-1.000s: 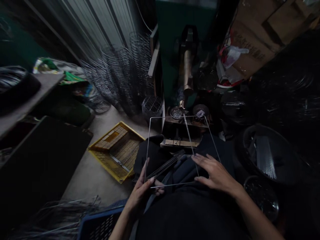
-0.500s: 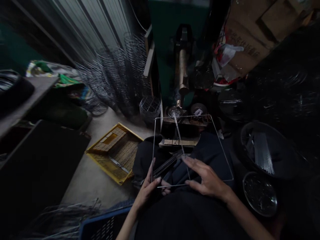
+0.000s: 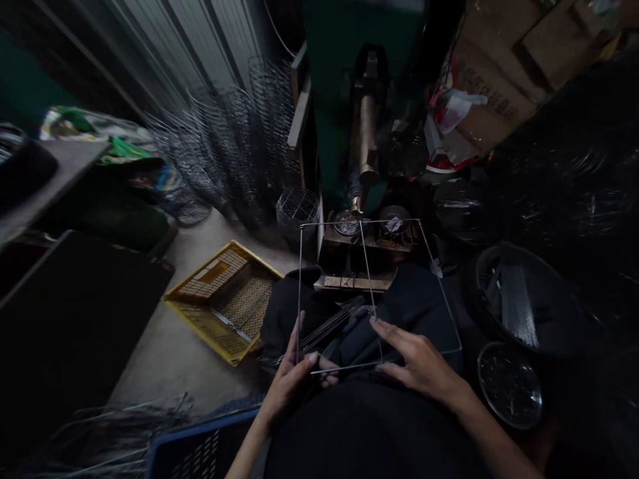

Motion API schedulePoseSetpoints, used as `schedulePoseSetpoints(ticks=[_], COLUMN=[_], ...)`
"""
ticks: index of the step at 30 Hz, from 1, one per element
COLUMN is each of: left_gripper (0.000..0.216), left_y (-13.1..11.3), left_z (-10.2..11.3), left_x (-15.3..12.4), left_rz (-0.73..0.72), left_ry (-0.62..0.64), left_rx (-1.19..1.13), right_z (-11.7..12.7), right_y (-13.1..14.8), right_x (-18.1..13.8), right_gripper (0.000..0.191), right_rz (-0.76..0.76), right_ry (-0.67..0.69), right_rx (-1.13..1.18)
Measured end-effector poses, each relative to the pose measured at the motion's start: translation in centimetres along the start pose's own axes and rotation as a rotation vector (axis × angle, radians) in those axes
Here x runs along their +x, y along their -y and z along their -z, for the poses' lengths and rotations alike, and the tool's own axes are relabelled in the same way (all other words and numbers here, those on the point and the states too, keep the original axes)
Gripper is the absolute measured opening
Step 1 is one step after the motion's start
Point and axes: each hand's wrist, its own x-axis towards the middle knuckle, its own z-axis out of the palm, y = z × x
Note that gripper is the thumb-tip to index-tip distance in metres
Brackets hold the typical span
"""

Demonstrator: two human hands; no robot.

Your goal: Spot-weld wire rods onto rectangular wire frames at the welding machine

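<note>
A thin square wire frame (image 3: 300,279) lies tilted over my lap, its far side up by the welding machine (image 3: 367,133). One straight wire rod (image 3: 367,273) runs across the frame from the far side toward me. My left hand (image 3: 294,376) pinches the frame's near left corner. My right hand (image 3: 417,362) holds the near end of the rod against the frame's near side with thumb and fingers. A bundle of loose rods (image 3: 332,326) rests on my dark-clothed knee between the hands.
A yellow plastic crate (image 3: 224,299) lies on the concrete floor to the left. Stacked wire baskets (image 3: 234,146) stand behind it. A blue crate (image 3: 200,449) sits at my lower left. Black round tubs (image 3: 524,299) and a metal bowl (image 3: 509,386) are on the right, cardboard above.
The frame has swung and risen slightly toward the machine. The cross rod has turned from slanted to nearly square with the frame. Both hands kept their hold and shifted a little.
</note>
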Motion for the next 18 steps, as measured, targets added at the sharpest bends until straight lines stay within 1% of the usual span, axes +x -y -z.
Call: schedulePoseSetpoints(ticks=[10,15,18], left_gripper=[0.094,0.090,0.092], left_y=[0.15,0.24,0.36], left_z=[-0.43,-0.21,-0.03], left_x=[0.53,0.85,0.99], left_rz=[-0.041,-0.049,-0.055], left_ry=[0.005,0.002,0.007], left_rx=[0.014,0.006,-0.007], right_z=[0.51,0.82,0.87], right_y=[0.00,0.16,0.16], right_x=[0.37,0.76,0.95], right_gripper=[0.088,0.089,0.088], right_rz=[0.014,0.011,0.002], right_ry=[-0.034,-0.036,-0.022], right_rx=[-0.034,-0.041,-0.050])
